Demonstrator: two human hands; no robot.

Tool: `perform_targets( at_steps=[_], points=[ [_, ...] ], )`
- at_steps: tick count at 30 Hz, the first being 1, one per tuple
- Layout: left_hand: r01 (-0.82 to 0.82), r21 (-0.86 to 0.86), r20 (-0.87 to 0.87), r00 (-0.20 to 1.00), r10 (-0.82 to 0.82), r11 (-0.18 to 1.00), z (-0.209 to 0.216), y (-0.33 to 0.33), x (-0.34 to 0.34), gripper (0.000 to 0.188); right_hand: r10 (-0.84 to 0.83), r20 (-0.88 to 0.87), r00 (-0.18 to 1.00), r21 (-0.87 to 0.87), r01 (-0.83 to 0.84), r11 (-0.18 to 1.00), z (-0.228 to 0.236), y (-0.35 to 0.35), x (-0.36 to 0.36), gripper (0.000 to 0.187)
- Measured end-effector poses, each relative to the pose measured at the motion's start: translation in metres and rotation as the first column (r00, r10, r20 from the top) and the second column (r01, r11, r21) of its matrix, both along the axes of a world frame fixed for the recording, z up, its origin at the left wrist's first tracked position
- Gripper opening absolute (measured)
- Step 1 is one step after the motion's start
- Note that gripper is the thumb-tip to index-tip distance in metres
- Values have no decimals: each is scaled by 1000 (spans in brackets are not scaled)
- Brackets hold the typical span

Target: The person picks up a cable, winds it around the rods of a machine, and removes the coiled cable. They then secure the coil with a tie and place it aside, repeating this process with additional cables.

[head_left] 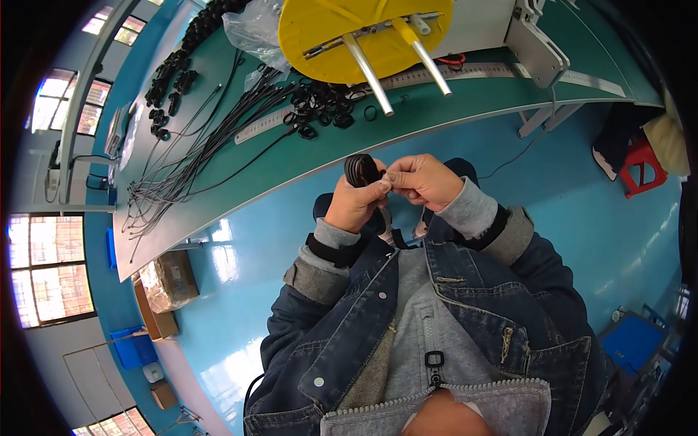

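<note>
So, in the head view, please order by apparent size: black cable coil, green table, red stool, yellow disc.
1. Green table
2. Yellow disc, cropped
3. Red stool
4. Black cable coil, partly covered

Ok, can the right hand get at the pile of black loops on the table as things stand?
Probably yes: nothing visible blocks the way to the black loops, though the right hand looks busy beside the black coil in the left hand.

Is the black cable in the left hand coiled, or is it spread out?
Coiled: the black cable shows several loops lying side by side, gripped in the left hand.
</note>
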State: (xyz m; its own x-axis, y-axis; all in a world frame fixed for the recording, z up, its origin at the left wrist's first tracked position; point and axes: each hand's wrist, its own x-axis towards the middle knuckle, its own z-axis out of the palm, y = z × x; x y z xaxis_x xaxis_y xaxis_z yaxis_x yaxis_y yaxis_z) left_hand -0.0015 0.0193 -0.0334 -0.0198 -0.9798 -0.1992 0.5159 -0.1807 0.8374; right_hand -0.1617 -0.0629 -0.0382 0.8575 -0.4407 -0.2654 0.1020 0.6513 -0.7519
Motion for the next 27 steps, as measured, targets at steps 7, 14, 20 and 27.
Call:
perform_targets(
  at_steps=[7, 14, 20, 27],
  points=[
    [-65, 47, 116, 991, 59, 997, -5, -2, 3, 13, -97, 184, 978, 10, 97, 995, -13, 20, -13, 19],
    [136, 86, 408, 899, -159, 987, 15, 2, -5, 15, 38, 13, 999, -234, -34, 972, 17, 2, -39, 22],
    [190, 31, 711, 686, -155, 981, 13, 3, -23, 21, -77, -261, 962, -868, -199, 455, 51, -13, -32, 45],
    [267, 62, 880, 439, -179, 962, 6, -8, -31, 31, -99, -251, 963, -966, -255, -31, 34, -11, -13, 53]
  ],
)
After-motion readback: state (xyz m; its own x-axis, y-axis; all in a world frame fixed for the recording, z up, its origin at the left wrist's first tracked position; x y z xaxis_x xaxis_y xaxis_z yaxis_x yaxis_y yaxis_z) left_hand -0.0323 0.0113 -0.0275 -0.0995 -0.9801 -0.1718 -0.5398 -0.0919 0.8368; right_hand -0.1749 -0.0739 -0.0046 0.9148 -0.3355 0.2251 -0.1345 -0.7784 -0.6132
